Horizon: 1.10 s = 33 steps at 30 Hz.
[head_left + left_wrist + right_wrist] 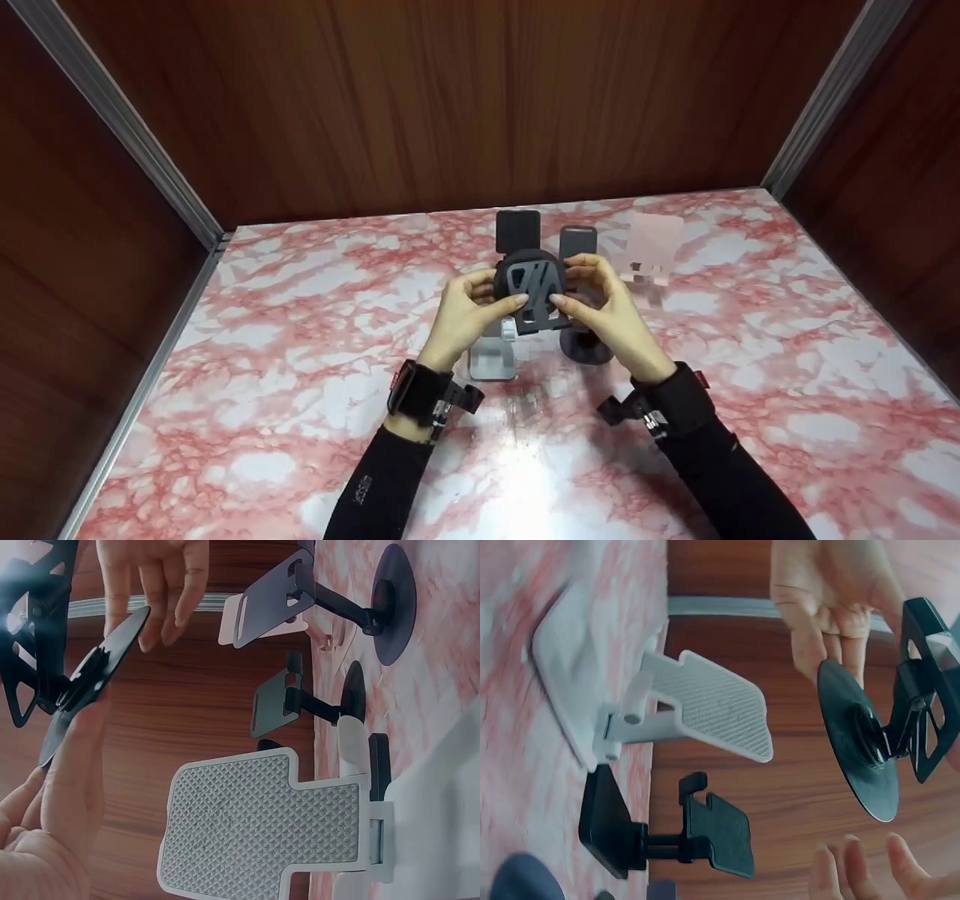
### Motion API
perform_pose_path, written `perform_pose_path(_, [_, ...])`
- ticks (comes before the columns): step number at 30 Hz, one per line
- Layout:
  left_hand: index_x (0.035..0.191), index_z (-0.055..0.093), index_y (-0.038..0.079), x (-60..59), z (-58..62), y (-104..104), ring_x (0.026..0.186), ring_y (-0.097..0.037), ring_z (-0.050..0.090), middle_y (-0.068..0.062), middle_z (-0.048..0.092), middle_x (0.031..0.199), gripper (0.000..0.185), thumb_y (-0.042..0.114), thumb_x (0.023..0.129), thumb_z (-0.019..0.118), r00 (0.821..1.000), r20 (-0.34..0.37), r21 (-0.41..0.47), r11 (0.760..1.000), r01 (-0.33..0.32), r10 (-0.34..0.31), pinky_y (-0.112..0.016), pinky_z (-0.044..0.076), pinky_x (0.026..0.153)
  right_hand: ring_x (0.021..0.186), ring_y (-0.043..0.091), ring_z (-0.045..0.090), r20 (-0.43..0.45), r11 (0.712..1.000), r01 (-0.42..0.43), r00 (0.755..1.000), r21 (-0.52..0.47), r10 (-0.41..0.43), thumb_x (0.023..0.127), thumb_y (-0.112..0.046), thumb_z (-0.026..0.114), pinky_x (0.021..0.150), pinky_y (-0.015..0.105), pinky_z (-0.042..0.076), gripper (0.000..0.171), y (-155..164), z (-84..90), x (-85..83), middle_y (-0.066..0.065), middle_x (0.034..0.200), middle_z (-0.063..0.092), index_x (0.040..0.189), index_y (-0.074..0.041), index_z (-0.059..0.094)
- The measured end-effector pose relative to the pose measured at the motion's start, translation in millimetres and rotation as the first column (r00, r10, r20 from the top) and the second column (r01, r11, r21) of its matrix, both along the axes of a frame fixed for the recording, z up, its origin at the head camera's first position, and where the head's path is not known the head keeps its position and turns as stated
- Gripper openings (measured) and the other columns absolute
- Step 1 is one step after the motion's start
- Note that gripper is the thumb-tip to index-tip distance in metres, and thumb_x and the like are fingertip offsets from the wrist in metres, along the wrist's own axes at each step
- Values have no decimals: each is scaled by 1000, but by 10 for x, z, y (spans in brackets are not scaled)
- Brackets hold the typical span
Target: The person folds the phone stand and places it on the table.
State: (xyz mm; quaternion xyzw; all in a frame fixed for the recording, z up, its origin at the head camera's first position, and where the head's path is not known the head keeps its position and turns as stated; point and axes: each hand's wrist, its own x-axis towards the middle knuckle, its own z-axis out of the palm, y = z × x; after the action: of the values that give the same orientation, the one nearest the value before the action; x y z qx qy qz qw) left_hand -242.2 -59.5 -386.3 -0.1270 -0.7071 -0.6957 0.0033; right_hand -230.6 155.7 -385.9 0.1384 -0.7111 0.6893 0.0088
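Both hands hold up a black phone stand with a round base and a cut-out holder plate, above the table. On its left side, my left hand grips it, thumb on the holder plate and fingers at the disc's edge. From the right, my right hand has its thumb on the plate and its fingers bent beside the disc. In the right wrist view the round base shows between the hands, right fingers close to its rim. A white phone stand stands beneath, near the left hand.
More stands sit on the marbled table: a black one at the back, a dark grey one beside it, a pink one to the right. A dark round base lies below the right hand. Brown panels enclose the table.
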Motion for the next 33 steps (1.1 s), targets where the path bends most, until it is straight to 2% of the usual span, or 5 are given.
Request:
perform_pose_path(4, [115,69,-2,4,-5,-1,83,-12,69,-14,75,99,38,10,81,79,999,-26,-5,1000,26,-26,-24,57,78,107,15,61,110,991,-94,988,-94,104,95,-5,63,89,28,56,52,22,-3,-15,7,123,58,140,-10,38])
perform_pose_path(9, [114,69,-2,1,-8,1,81,-12,69,-15,75,98,36,9,81,79,999,-39,-22,999,35,-36,-23,57,75,93,10,65,160,977,-144,972,-158,169,96,-4,60,81,23,56,42,39,-18,-34,2,109,67,135,-8,45])
perform_pose_path(13, [114,69,-3,-1,-6,1,82,-12,70,-16,75,99,36,9,81,78,998,-27,-12,999,51,-51,-24,59,74,88,8,66,164,974,-147,971,-175,176,96,-3,61,74,19,55,34,40,-21,-38,-1,104,70,129,-7,53])
perform_pose_path(17, [115,69,-3,1,0,-3,82,-13,71,-17,75,100,36,9,82,78,998,-18,-4,998,61,-61,-26,60,74,86,8,65,159,972,-152,971,-179,181,95,-3,62,70,18,54,33,40,-20,-35,-2,103,70,127,-7,54])
perform_pose_path(33, [116,67,-8,-4,-11,3,80,-12,71,-21,74,100,35,6,84,75,996,-3,8,996,89,-89,-27,61,73,86,9,66,168,984,-127,975,-129,148,93,0,63,73,21,56,38,29,-26,-23,0,103,68,128,-6,51])
